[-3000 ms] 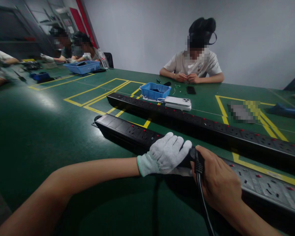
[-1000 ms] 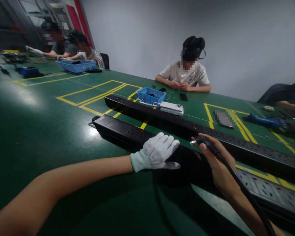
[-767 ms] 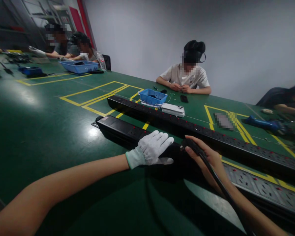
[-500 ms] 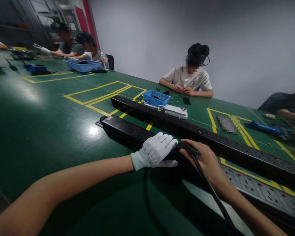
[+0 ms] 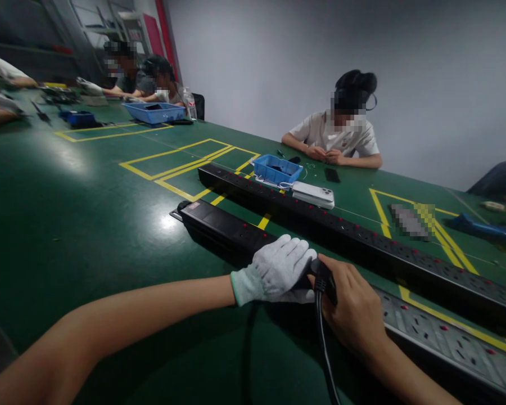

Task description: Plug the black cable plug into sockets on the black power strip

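Observation:
My left hand (image 5: 280,267), in a white glove, is wrapped over a long black power strip (image 5: 223,225). Its fingers lie across the top and the thumb is on the near side. Bare, my right hand (image 5: 354,298) grips a black power plug (image 5: 321,277) just beside the gloved fingertips, above the same strip. From the plug a black cord (image 5: 324,343) hangs down toward the bottom of the view. Where the plug's pins meet the strip is hidden by my hands. Rows of sockets with small red marks run along the strip's top.
A second power strip (image 5: 346,230) lies parallel behind the first. Beyond it are a blue bin (image 5: 277,169), a white phone-like device (image 5: 313,194) and a co-worker (image 5: 341,132). A larger blue bin (image 5: 154,114) stands far left. Yellow tape lines (image 5: 168,160) mark the green table.
My right hand has turned the plug more upright, and its cord now drops more steeply. The left hand keeps its hold on the strip. The whole view has shifted slightly.

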A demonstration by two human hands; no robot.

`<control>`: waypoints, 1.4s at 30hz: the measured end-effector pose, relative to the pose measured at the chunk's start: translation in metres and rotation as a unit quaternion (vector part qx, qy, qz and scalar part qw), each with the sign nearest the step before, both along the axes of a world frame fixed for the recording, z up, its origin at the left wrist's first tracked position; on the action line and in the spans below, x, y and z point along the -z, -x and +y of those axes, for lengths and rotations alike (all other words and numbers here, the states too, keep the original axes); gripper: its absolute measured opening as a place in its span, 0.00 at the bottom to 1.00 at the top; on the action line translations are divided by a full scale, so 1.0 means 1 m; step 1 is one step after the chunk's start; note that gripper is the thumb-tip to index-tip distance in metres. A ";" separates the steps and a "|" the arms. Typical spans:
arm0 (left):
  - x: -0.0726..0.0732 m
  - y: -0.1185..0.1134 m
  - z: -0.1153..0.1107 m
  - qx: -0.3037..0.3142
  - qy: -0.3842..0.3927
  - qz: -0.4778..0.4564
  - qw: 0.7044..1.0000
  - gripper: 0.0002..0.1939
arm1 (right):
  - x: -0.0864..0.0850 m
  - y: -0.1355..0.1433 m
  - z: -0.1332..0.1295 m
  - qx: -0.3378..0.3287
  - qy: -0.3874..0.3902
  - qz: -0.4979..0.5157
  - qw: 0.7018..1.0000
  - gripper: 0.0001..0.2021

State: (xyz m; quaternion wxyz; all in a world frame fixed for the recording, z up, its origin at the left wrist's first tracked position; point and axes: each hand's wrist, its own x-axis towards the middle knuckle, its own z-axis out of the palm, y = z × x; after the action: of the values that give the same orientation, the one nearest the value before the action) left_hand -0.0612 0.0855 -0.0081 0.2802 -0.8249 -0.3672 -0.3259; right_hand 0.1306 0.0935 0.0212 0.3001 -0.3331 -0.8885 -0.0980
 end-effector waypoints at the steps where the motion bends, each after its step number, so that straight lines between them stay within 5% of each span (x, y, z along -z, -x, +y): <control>1: 0.000 0.000 0.000 -0.001 0.001 0.001 1.000 0.39 | 0.000 0.000 0.000 -0.003 -0.007 -0.007 1.000 0.15; 28: -0.008 0.000 -0.002 -0.005 0.079 0.028 0.996 0.40 | -0.001 0.001 0.000 0.004 -0.049 -0.086 0.995 0.18; 42: -0.008 0.000 -0.001 -0.007 0.057 0.028 0.998 0.38 | -0.002 0.001 -0.001 0.012 -0.056 -0.086 0.995 0.19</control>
State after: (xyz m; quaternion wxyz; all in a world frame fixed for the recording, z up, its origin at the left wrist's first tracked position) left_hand -0.0613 0.0845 -0.0002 0.2447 -0.8458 -0.3828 -0.2797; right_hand 0.1295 0.0922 0.0227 0.2393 -0.3169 -0.9001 -0.1793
